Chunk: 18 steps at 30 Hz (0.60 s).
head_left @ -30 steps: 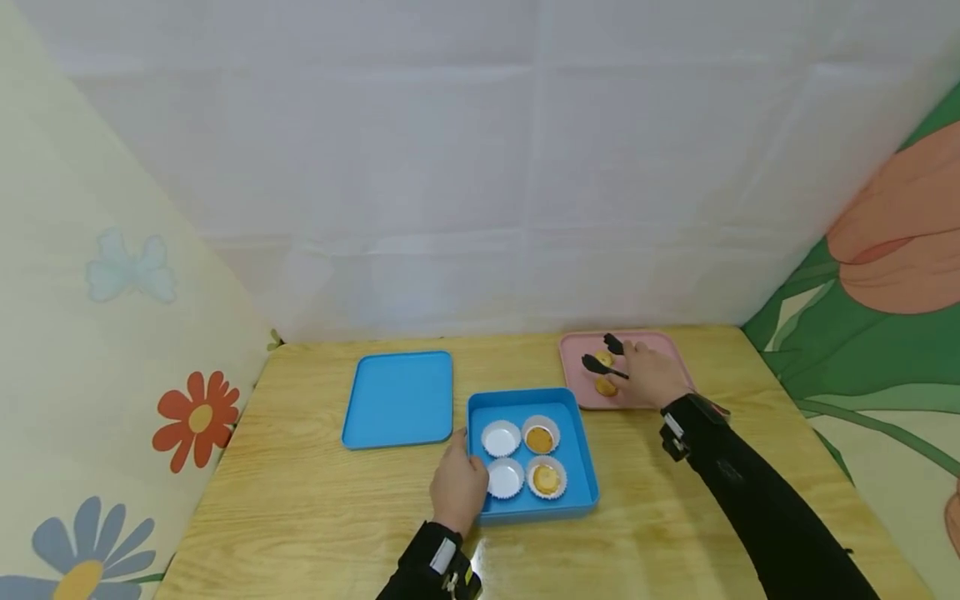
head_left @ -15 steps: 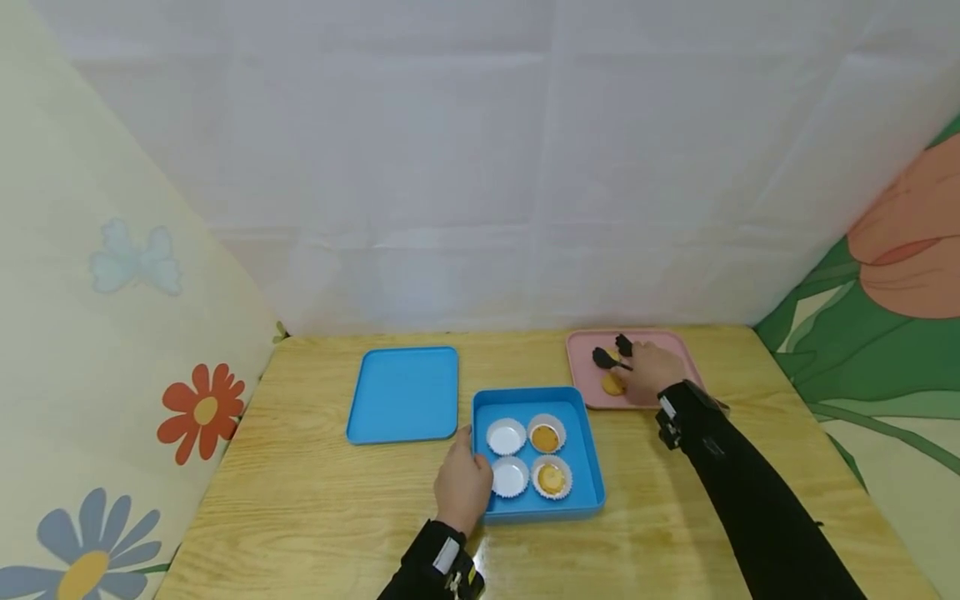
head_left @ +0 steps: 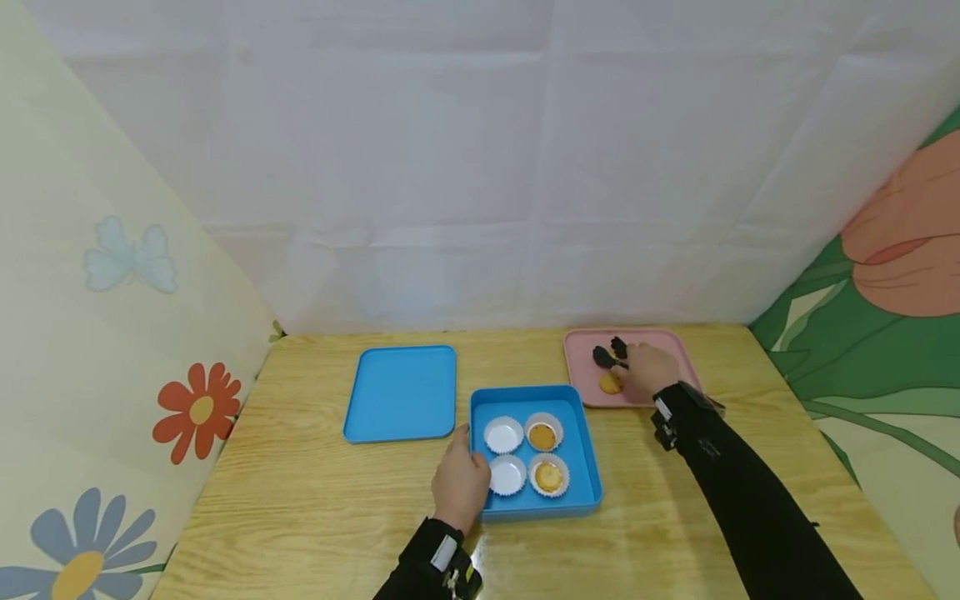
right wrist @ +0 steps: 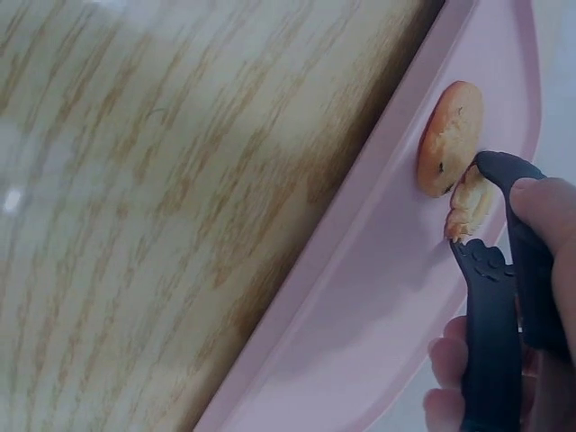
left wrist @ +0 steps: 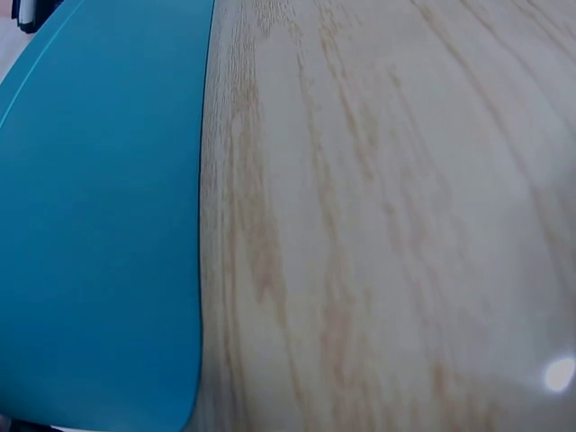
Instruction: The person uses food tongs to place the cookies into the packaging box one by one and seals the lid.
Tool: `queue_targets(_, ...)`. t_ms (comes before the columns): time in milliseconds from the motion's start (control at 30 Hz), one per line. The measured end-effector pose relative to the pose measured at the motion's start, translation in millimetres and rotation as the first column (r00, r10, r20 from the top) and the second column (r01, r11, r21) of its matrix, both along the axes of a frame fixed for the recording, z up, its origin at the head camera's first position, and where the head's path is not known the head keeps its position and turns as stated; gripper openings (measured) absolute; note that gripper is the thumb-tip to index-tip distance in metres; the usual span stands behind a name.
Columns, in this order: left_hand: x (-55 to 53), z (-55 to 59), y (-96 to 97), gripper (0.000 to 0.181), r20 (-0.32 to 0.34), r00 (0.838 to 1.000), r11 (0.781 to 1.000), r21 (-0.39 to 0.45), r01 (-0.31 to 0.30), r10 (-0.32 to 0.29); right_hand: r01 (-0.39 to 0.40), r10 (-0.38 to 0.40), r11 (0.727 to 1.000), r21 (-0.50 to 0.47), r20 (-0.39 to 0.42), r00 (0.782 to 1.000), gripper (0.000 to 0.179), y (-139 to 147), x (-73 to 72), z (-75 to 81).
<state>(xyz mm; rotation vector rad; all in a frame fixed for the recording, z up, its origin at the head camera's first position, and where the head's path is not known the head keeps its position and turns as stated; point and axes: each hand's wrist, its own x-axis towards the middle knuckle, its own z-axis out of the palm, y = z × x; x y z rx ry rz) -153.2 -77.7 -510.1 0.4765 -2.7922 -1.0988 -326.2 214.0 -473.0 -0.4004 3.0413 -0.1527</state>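
In the head view my left hand (head_left: 459,483) grips the left wall of a square blue box (head_left: 583,467), thumb at the rim. Inside stand several white paper cups; the two right ones hold a cookie (head_left: 542,437) and a paler cookie (head_left: 548,477), while the two left cups, such as the upper one (head_left: 503,434), look bare inside. My right hand (head_left: 651,371) holds black tongs (right wrist: 493,342) over a pink tray (right wrist: 360,288). Between the tong tips sits a ridged cookie (right wrist: 470,205) on the tray. A rounder cookie (right wrist: 450,139) with dark specks lies right beside it.
A flat blue lid-like tray (head_left: 401,393) lies on the wooden table (head_left: 315,517), left of the box. Behind the table hangs a white cloth (head_left: 420,167). Painted panels with flowers (head_left: 201,410) flank both sides.
The tong tips have drawn closer together around the far cookie on the pink tray. My left hand keeps its place at the box; the whole head view shifts slightly.
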Motion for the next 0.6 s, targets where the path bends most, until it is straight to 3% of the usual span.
queue_targets(333,-0.9,0.5,0.4,0.043,0.005,1.000,1.000,-0.001,0.006,-0.006,-0.009,0.010,0.997,-0.082,0.009,1.000,0.048,9.7,2.5,1.7)
queue_targets(433,-1.0,0.0,0.2,0.043,0.005,1.000,1.000,-0.007,0.010,-0.010,-0.061,0.055,0.994,-0.095,-0.061,0.997,0.049,12.5,4.1,5.9)
queue_targets(600,-0.7,-0.8,-0.8,0.043,0.001,1.000,1.000,-0.016,0.010,-0.010,-0.164,0.131,0.974,-0.155,-0.201,0.971,0.049,6.6,11.1,20.2)
